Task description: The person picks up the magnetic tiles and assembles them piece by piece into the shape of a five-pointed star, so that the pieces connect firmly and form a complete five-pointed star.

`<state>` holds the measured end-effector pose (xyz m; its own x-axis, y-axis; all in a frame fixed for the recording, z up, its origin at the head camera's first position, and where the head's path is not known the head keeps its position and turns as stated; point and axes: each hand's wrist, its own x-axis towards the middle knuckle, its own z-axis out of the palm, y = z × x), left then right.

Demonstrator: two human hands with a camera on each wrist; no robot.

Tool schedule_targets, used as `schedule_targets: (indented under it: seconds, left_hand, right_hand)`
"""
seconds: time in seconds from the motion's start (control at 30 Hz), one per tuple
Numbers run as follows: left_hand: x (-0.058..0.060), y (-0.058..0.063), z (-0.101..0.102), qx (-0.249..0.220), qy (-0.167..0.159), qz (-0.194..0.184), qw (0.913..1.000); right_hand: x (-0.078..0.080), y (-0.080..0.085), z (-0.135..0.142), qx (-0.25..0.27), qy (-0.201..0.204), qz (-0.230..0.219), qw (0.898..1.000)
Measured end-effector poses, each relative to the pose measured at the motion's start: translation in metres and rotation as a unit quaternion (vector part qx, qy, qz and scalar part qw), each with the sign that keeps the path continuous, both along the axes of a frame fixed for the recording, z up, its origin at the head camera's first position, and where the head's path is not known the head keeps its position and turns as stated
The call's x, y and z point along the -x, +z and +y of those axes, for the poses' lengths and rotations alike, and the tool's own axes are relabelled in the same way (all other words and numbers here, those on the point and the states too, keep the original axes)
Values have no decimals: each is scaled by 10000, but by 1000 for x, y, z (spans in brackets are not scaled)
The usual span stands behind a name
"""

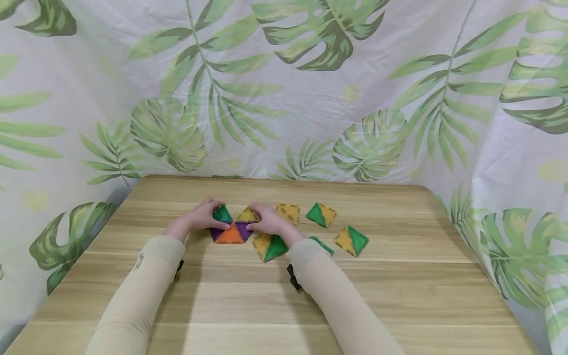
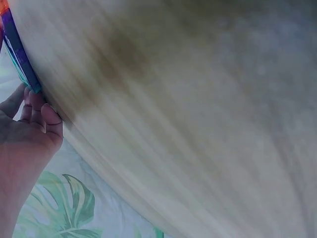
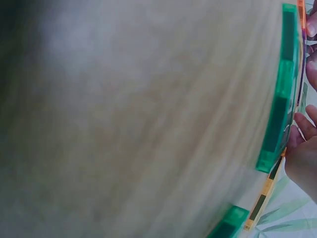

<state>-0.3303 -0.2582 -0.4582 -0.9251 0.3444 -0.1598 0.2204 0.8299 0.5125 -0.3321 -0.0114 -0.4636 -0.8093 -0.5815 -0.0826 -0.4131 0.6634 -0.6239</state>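
Observation:
A cluster of translucent magnetic tiles lies flat on the table between the hands. At its front middle is an orange triangle tile [image 1: 229, 233], flanked by a left purple triangle tile [image 1: 215, 232] and a right purple triangle tile [image 1: 243, 230]. Behind these are a green triangle tile [image 1: 223, 214] and a yellow triangle tile [image 1: 246, 215]. My left hand [image 1: 199, 215] grips the left side, forefinger by the green tile and thumb by the orange one. From the right, my right hand [image 1: 269, 220] holds the yellow and right purple tiles between forefinger and thumb. Its other fingers are partly hidden.
Beside the right wrist lies a yellow-and-green tile pair [image 1: 275, 248]. A yellow square [image 1: 288, 213], a green-and-yellow square [image 1: 321, 215], another one [image 1: 351, 240] and a green tile [image 1: 322, 245] lie farther right. Leaf-print cloth [image 1: 310, 123] hangs behind the wooden table [image 1: 248, 305].

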Motion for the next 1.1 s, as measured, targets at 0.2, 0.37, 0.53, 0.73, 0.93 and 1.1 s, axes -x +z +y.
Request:
schedule_targets:
  seconds: [0.2,0.37,0.53,0.73,0.93,1.1]
  left_hand:
    - [3,-3,-1,-60,5,17,10000]
    - [3,-3,0,-236,62,-26,9997]
    - [0,-3,1,-310,91,-61,9995]
    - [-2,-1,2,-486,65,2,9988]
    - [0,-4,0,-751,26,118,9971]
    - [0,-4,-4,-1052,67,214,9942]
  right_hand:
    - [-3,0,-4,-548,-84,196,9983]
    - [-5,2,-8,-599,-150,180,9979]
    - [-6,0,-9,-414,-147,177,9989]
    - [-5,-3,-10,404,-309,-111,9986]
    - [-4,-2,-10,1719,-846,-872,9776]
    - [-6,0,-10,2054,-1154,-1113,9654]
